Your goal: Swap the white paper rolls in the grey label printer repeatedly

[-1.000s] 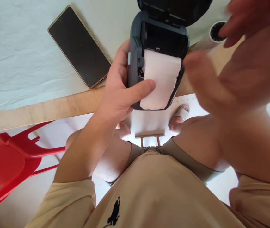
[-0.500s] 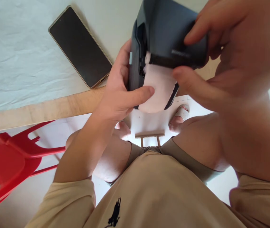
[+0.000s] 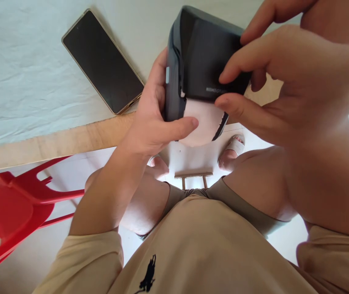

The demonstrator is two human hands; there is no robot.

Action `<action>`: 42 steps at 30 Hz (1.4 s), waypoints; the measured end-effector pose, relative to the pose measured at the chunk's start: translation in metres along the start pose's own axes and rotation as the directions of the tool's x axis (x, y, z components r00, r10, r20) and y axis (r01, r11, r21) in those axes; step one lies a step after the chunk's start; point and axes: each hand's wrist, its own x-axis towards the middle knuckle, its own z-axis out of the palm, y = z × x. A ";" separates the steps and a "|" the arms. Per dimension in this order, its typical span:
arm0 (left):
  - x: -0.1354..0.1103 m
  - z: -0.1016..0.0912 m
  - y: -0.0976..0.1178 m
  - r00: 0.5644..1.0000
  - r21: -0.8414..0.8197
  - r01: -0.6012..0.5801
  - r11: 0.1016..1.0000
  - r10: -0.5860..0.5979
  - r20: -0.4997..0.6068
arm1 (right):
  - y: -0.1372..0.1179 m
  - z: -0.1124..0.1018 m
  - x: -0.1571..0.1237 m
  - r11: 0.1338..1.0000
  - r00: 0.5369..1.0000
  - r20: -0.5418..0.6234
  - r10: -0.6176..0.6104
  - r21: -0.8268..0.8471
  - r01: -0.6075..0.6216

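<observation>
A small dark label printer (image 3: 213, 53) is held over the table's edge, its black lid (image 3: 214, 67) lying down over the body with pale lettering near its front edge. From under that edge a strip of white paper (image 3: 203, 118) comes out and curls downward. My left hand (image 3: 165, 110) grips the printer's left side, with the thumb lying across the paper. On the lid, my right hand (image 3: 260, 77) has its thumb at the front edge and its fingertips on the top and far right side. The underside of the printer is hidden.
Left of the printer, a phone (image 3: 104, 61) with a dark screen lies on the pale cloth (image 3: 24, 73). The table's wooden edge (image 3: 101, 128) runs below it. A red plastic chair (image 3: 12, 200) stands at the lower left. My legs and feet are under the table edge.
The printer's lid has swung down onto the body, closing the gap seen at its left side. My right hand's fingers have shifted along the lid; my left hand has hardly moved.
</observation>
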 end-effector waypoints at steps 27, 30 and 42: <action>0.000 0.016 0.000 0.991 -0.091 -0.004 0.996 -0.008 -0.134 | -0.015 -0.003 -0.003 0.973 0.999 0.006 0.038 -0.228 -0.035; 0.000 0.017 0.000 0.990 -0.112 0.001 0.994 -0.017 -0.142 | -0.018 -0.004 -0.002 0.966 0.997 0.023 0.069 -0.251 -0.061; 0.001 0.028 0.001 0.965 -0.146 -0.038 0.989 -0.002 -0.263 | -0.004 0.001 -0.002 0.989 0.998 -0.062 -0.001 -0.149 -0.008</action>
